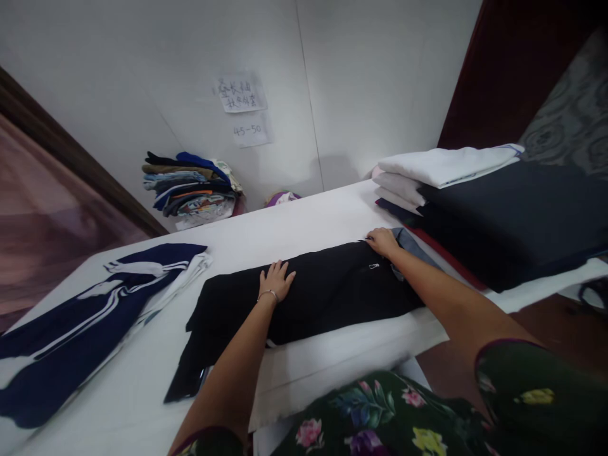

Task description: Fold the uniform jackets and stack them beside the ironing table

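Observation:
A black garment [327, 285] lies in a long folded strip across the white table, with a small white logo near its right end. My left hand [277, 282] rests palm down on it, left of its middle, with the fingers spread. At the garment's far right corner, my right hand [380, 243] has its fingers bent round the edge, closed on the cloth. A grey piece of cloth [411, 244] shows just beyond that hand. Part of the garment's lower left end is hidden behind my left forearm, near a dark shiny object [190, 384].
Navy and white striped clothes [109, 310] lie on the table [266, 234] at the left. Tall stacks of folded clothes stand at the right, topped by white cloth [446, 166]. A clothes pile [190, 183] sits beyond the far edge, below paper notes [242, 93] on the wall.

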The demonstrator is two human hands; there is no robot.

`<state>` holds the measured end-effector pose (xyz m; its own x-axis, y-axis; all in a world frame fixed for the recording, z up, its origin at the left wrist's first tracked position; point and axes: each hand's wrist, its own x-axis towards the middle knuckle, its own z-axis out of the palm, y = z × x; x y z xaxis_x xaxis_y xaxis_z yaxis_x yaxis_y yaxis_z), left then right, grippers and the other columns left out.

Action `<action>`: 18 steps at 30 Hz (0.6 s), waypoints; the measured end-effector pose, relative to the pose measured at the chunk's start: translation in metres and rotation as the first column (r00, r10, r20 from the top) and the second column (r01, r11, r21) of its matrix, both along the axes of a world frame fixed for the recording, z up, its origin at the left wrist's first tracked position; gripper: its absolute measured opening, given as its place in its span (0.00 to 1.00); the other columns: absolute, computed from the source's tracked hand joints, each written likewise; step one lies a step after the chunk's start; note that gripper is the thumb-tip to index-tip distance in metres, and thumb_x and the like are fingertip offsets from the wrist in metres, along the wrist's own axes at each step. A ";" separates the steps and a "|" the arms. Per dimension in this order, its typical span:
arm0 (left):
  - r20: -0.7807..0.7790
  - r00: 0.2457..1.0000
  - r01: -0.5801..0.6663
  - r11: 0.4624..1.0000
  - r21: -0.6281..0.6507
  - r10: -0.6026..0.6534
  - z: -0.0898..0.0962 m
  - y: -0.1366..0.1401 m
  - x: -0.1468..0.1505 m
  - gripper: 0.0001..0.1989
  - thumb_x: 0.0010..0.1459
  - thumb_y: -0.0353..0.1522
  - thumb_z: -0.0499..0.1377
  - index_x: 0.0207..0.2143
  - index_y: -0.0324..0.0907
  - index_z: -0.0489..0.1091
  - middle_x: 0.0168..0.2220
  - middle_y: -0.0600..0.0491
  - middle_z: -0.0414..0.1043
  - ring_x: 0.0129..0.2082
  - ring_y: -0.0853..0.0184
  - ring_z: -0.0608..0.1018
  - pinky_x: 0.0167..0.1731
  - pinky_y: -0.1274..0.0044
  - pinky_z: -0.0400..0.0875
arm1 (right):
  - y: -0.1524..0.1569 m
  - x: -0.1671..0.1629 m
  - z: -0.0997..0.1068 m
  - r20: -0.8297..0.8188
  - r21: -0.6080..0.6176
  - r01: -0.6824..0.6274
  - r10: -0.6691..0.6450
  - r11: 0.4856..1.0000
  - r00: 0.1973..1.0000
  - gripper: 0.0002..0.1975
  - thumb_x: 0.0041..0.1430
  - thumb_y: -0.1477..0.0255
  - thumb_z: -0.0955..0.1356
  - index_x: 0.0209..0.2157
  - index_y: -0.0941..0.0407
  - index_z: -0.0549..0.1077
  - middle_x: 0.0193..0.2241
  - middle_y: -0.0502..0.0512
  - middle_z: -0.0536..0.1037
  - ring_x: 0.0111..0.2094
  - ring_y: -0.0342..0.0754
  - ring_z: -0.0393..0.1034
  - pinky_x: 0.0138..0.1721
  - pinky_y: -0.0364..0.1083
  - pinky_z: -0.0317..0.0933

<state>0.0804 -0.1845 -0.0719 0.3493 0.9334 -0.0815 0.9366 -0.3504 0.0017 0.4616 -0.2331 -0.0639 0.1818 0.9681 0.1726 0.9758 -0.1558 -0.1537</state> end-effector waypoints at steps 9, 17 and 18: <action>-0.001 1.000 0.005 1.000 0.004 -0.005 0.006 -0.001 0.000 0.30 0.63 0.46 0.38 0.64 0.44 0.52 0.66 0.50 0.44 0.66 0.59 0.47 0.60 0.57 0.45 | -0.022 0.006 -0.006 -0.230 0.229 0.092 -0.038 0.969 0.973 0.30 0.62 0.59 0.57 0.61 0.62 0.57 0.62 0.63 0.57 0.63 0.53 0.49 0.60 0.52 0.48; 0.014 1.000 0.000 1.000 -0.005 0.000 0.007 -0.002 0.002 0.30 0.63 0.46 0.38 0.63 0.45 0.52 0.66 0.50 0.44 0.66 0.59 0.47 0.60 0.57 0.45 | -0.035 0.003 -0.011 -0.177 0.079 -0.044 0.057 0.996 0.982 0.28 0.63 0.62 0.57 0.61 0.59 0.59 0.62 0.60 0.57 0.64 0.53 0.44 0.61 0.54 0.45; 0.011 1.000 0.000 1.000 -0.006 0.000 0.007 -0.002 0.002 0.30 0.63 0.46 0.38 0.64 0.45 0.52 0.66 0.50 0.44 0.66 0.59 0.47 0.60 0.57 0.44 | -0.035 -0.003 -0.013 -0.144 0.007 -0.118 0.118 0.993 0.983 0.29 0.62 0.60 0.57 0.61 0.58 0.58 0.63 0.60 0.55 0.65 0.54 0.42 0.62 0.55 0.43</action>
<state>0.0819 -0.1860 -0.0645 0.3506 0.9328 -0.0835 0.9364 -0.3506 0.0143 0.4586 -0.2682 -0.0768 0.0889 0.9845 0.1514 0.9551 -0.0411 -0.2933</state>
